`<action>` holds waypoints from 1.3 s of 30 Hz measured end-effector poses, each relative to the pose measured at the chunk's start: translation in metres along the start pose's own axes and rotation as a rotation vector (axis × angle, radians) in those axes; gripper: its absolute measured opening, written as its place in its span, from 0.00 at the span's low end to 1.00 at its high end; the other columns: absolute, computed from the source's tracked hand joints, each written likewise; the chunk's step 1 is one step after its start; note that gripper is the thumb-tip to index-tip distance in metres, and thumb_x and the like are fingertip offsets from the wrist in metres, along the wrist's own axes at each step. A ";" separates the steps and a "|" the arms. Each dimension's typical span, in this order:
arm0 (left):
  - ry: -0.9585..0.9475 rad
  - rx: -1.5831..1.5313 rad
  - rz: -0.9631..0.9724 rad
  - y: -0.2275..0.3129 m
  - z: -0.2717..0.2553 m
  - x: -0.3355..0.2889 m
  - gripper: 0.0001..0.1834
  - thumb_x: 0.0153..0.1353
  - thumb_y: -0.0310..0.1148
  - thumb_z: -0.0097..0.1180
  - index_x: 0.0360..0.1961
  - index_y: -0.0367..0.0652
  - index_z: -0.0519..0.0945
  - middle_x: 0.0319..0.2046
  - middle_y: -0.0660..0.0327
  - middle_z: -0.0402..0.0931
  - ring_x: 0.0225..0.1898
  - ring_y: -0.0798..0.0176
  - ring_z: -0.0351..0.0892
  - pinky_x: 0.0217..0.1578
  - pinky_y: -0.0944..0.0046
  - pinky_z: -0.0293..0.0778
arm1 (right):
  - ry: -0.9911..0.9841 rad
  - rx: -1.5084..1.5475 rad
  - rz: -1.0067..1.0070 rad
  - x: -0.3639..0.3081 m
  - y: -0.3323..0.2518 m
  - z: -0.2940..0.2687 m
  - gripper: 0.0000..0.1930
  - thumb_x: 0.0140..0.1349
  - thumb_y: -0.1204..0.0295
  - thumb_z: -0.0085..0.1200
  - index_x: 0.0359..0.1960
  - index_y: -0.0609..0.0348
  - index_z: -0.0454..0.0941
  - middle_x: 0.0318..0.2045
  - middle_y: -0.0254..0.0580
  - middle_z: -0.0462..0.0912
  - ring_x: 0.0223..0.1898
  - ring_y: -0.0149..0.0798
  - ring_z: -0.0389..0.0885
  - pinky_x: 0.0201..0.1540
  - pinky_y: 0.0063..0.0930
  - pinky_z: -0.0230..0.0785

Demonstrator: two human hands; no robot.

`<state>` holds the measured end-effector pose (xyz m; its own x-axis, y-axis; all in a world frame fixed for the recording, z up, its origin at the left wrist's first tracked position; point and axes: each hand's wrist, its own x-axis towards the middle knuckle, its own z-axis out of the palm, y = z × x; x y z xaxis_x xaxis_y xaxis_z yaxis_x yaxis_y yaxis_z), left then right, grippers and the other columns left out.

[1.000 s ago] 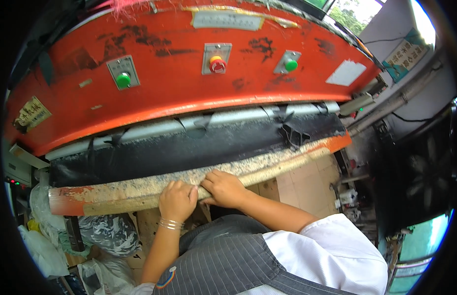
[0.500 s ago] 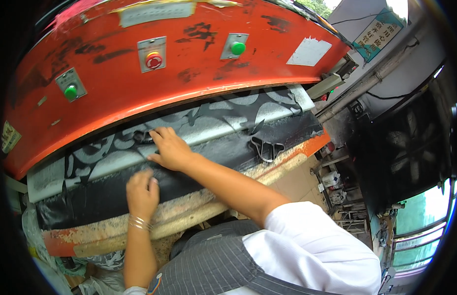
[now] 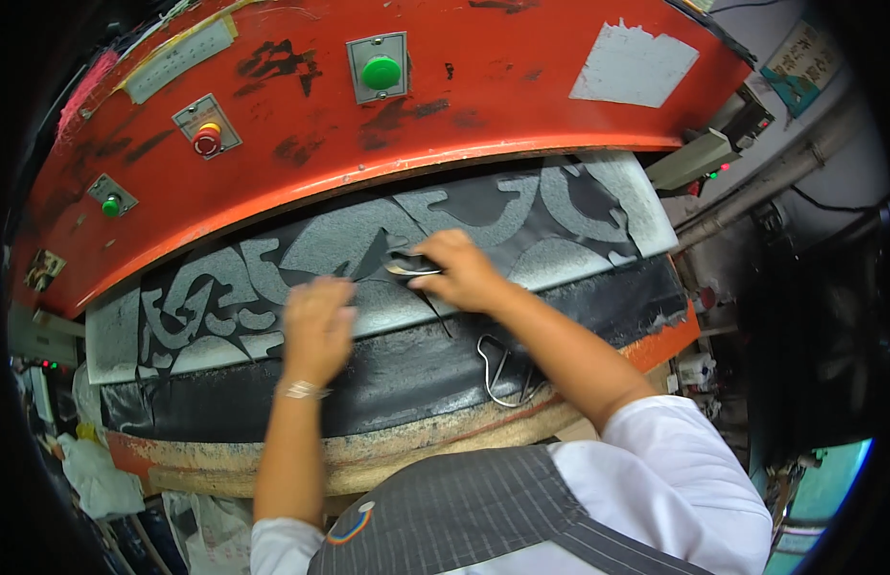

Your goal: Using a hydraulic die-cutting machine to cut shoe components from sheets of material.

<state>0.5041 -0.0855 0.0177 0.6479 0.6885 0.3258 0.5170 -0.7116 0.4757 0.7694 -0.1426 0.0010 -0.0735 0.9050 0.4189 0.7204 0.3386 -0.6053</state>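
Observation:
My right hand (image 3: 462,272) pinches a small dark piece with a bright curved rim, apparently a cutting die (image 3: 412,267), over a black sheet (image 3: 469,203) full of cut-out openings. Through those openings shows the pale grey board (image 3: 638,209) beneath the sheet. My left hand (image 3: 318,326), smeared by motion, hovers at the board's front edge with its fingers stretched out and nothing visible in them. A metal cutting die (image 3: 502,372) with a curved outline rests on the black strip in front, partly behind my right forearm. A thin dark strip of sheet hangs below my right hand.
An orange machine front (image 3: 311,129) rises behind the board, carrying green buttons (image 3: 381,72) and a red stop button (image 3: 207,141). The black ledge (image 3: 234,407) ends in a worn pale front edge (image 3: 378,439). Plastic bags (image 3: 100,474) hang at the lower left.
My view has shifted, so the machine looks nearer. My right hand has moved right along the sheet and grips the small die. My left hand has lifted toward the board.

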 end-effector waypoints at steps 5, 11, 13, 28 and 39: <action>0.007 0.097 -0.064 0.015 0.071 0.024 0.20 0.65 0.34 0.52 0.57 0.46 0.77 0.61 0.60 0.72 0.67 0.55 0.63 0.69 0.46 0.48 | -0.053 0.018 0.050 -0.019 0.024 -0.027 0.23 0.49 0.63 0.69 0.46 0.59 0.79 0.40 0.45 0.78 0.45 0.50 0.73 0.50 0.40 0.67; -0.006 0.020 -0.120 0.014 0.076 0.026 0.20 0.64 0.33 0.51 0.57 0.44 0.78 0.62 0.60 0.71 0.69 0.56 0.61 0.69 0.47 0.48 | -0.063 -0.014 -0.041 -0.007 0.025 -0.001 0.24 0.48 0.63 0.69 0.47 0.58 0.79 0.40 0.43 0.80 0.45 0.49 0.74 0.51 0.37 0.68; 0.004 -0.032 -0.131 0.019 0.079 0.024 0.20 0.63 0.32 0.51 0.56 0.44 0.78 0.62 0.60 0.72 0.68 0.56 0.61 0.69 0.47 0.48 | -0.111 -0.037 0.000 -0.008 0.024 -0.005 0.25 0.47 0.63 0.69 0.48 0.56 0.79 0.42 0.42 0.80 0.46 0.48 0.74 0.53 0.39 0.66; 0.076 0.066 -0.186 0.007 0.076 0.024 0.19 0.62 0.36 0.53 0.55 0.50 0.79 0.62 0.58 0.71 0.68 0.53 0.61 0.69 0.42 0.46 | -0.155 -0.145 -0.020 0.001 0.017 0.003 0.26 0.50 0.61 0.68 0.52 0.51 0.78 0.42 0.36 0.82 0.48 0.44 0.73 0.53 0.38 0.59; 0.734 -0.177 -0.364 -0.084 -0.108 -0.034 0.12 0.67 0.36 0.56 0.39 0.37 0.84 0.36 0.58 0.83 0.38 0.67 0.81 0.41 0.65 0.75 | 0.301 -0.002 -0.028 0.003 -0.074 -0.055 0.29 0.54 0.65 0.68 0.56 0.61 0.72 0.40 0.46 0.79 0.43 0.44 0.77 0.48 0.34 0.71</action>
<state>0.3786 -0.0339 0.0550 -0.1031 0.8308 0.5469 0.4886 -0.4366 0.7554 0.7541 -0.1790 0.0838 0.1140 0.7786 0.6171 0.7227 0.3612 -0.5893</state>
